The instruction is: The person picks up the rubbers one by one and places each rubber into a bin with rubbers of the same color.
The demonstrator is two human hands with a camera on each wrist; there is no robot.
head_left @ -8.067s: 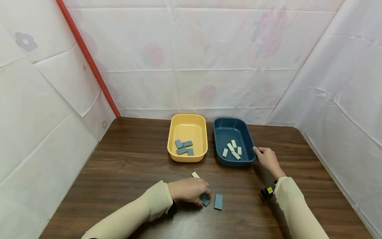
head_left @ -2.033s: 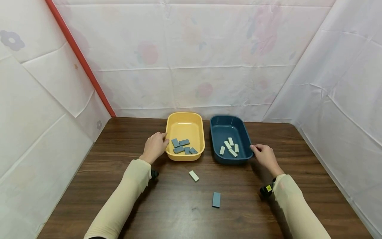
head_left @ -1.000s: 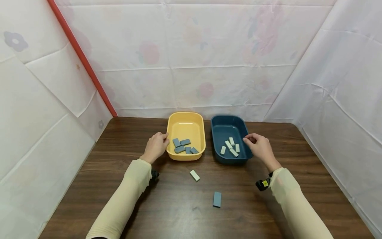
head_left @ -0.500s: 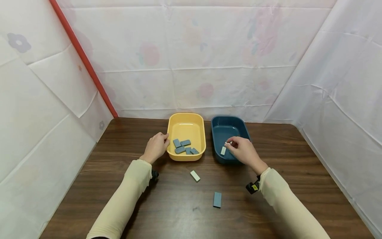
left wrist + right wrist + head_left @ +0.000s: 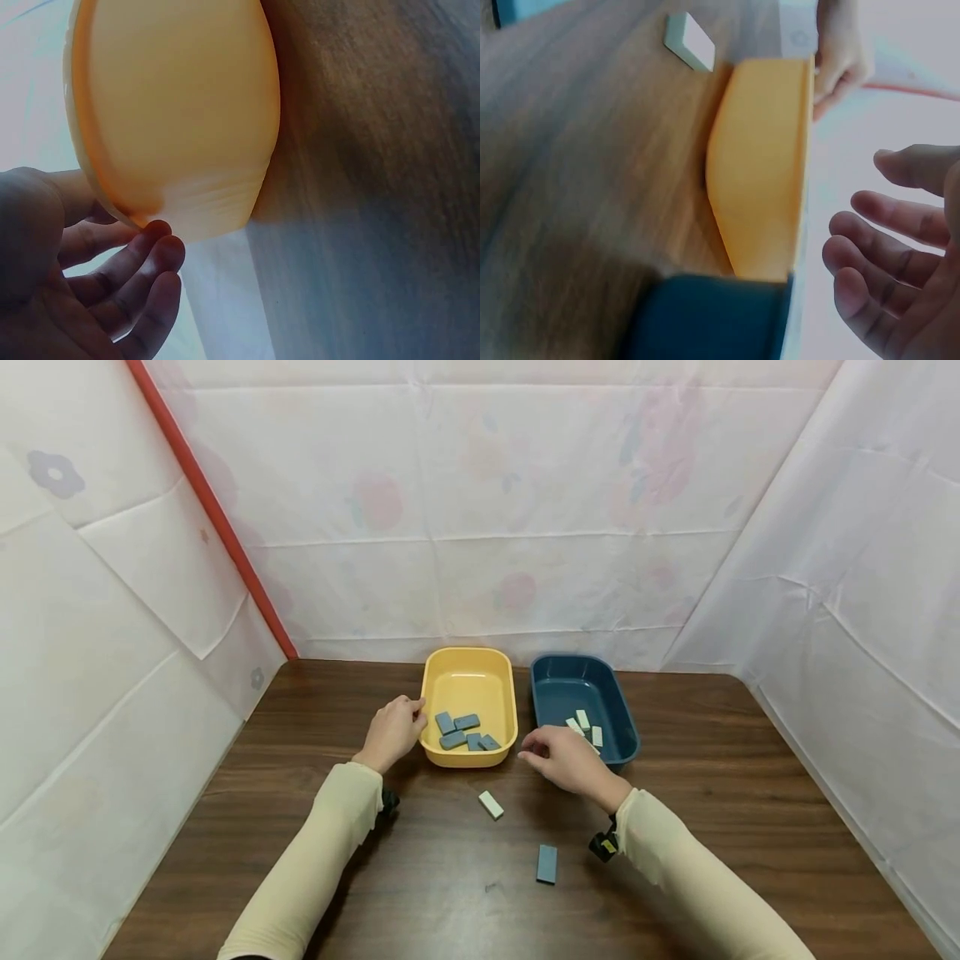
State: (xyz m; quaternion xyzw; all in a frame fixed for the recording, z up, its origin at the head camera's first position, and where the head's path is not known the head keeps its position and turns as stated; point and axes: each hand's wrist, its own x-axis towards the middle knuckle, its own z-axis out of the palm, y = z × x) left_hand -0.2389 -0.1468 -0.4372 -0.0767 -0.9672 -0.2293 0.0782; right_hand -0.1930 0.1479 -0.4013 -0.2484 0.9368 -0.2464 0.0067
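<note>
My left hand (image 5: pixel 392 732) pinches the left rim of the yellow tray (image 5: pixel 471 692); the left wrist view shows its fingertips (image 5: pixel 169 253) at the rim. Inside lie several blue-grey rectangular tiles (image 5: pixel 453 739). Over the near left corner of the blue tray (image 5: pixel 572 683) hovers my right hand (image 5: pixel 573 764), fingers loosely spread and holding nothing. It partly hides the pale tiles (image 5: pixel 582 719) in that tray. One pale tile (image 5: pixel 491 804) lies on the table in front of the yellow tray. Nearer to me is one blue-grey tile (image 5: pixel 547 864).
Both trays stand side by side toward the back of the brown wooden table (image 5: pixel 337 693), with a narrow gap between them. White printed sheets (image 5: pixel 465 510) enclose the back and sides. A red pole (image 5: pixel 213 510) slants down at the back left.
Since the oldest frame, my left hand has moved from a blue-grey tile to the yellow tray's rim; that tray holds one more tile. My right hand left the blue tray's rim, moving left and nearer.
</note>
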